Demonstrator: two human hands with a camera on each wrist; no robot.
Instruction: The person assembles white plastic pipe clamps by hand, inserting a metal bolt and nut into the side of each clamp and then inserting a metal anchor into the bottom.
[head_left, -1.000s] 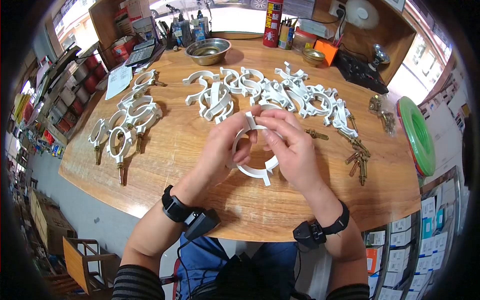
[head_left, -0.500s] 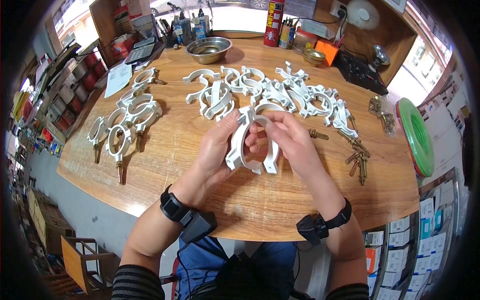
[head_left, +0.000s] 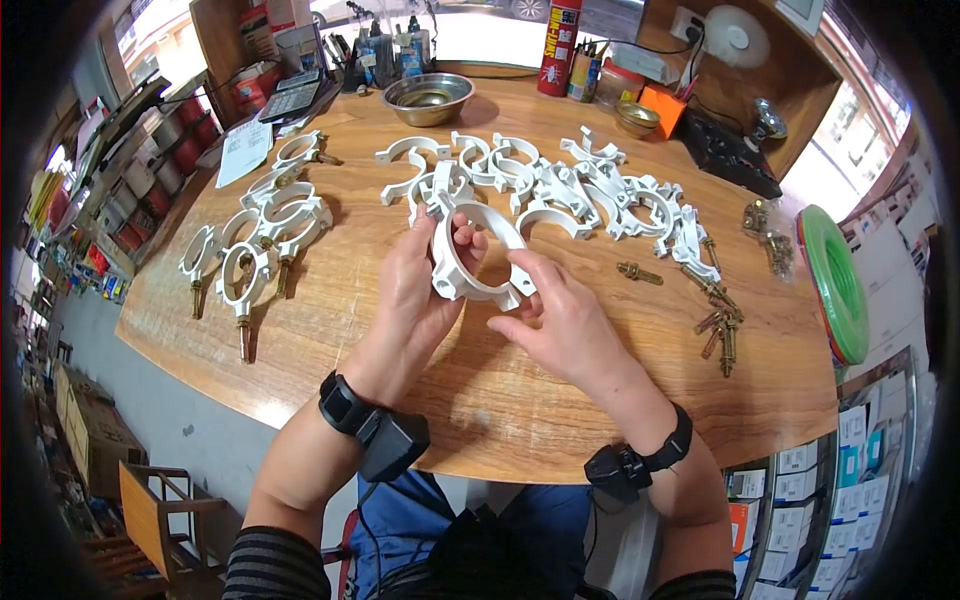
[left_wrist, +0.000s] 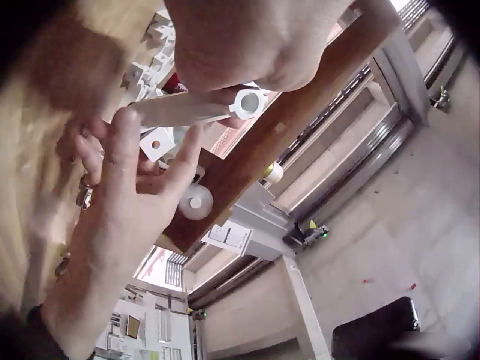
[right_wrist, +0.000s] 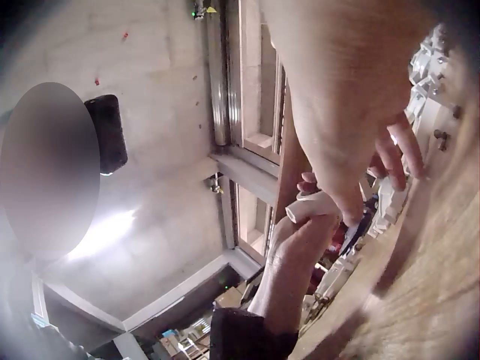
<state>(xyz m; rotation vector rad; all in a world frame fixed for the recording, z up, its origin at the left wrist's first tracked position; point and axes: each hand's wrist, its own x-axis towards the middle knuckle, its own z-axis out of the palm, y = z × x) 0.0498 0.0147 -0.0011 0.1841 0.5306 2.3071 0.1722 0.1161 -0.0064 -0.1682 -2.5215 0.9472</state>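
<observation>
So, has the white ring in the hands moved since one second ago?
Yes. The white ring has gone away from the near table edge, toward the pile of white clamps.

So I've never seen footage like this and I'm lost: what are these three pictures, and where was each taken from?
No machine here: a person works bare-handed at a wooden table. The wide picture comes from a camera on the head, looking down. The other two come from cameras strapped to each wrist, so they see the hands close up from below. The left hand has its grip round a white plastic clamp ring; the right hand touches its lower end with straight fingers. On the table lie loose white clamp halves, closed clamps with bolts, spare bolts and a steel bowl.
</observation>
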